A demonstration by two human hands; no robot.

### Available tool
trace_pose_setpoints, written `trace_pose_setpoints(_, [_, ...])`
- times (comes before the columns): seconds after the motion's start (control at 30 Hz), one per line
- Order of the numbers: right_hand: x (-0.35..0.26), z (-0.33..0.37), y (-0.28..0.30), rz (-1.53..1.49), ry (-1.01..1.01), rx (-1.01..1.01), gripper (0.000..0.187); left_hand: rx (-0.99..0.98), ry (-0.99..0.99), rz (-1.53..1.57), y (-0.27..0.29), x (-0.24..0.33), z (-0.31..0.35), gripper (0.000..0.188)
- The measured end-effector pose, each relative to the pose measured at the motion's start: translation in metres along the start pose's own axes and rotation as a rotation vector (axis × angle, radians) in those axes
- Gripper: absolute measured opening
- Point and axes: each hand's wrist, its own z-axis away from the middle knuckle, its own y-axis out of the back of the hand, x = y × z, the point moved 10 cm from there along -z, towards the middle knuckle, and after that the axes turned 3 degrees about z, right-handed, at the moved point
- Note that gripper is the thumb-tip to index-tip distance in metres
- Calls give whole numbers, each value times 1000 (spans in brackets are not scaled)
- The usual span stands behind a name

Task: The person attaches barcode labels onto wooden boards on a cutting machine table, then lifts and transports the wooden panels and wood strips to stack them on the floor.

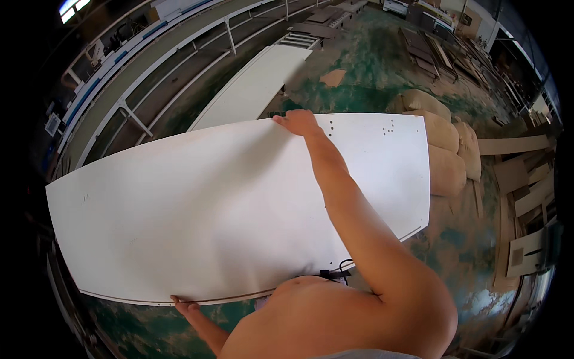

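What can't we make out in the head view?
All head view:
- White panel: underside and any support, hidden by its top face.
- Panel's near edge: partly behind the torso.
- Left hand, right hand: any fingers under the panel, hidden by it.
- Faint marks, panel's left: too small.

Smooth and softly glossy, that white panel (179, 197)! Sacks (439, 131) looking like matt, creased cloth; floor (454, 239) dusty, shiny in patches; and the frame (230, 36), smooth, painted metal by its look.

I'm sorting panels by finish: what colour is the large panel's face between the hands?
The panel is plain white, seen best in the head view.
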Motion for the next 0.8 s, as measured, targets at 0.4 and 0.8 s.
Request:
trace_pose_setpoints(0.4, [302, -320, 9, 64, -54, -153, 79, 80, 63, -27, -306, -320, -13, 62])
trace_pose_setpoints(0.8, [499, -769, 36, 116, 87, -7, 80, -18, -162, 87, -678, -553, -110, 57])
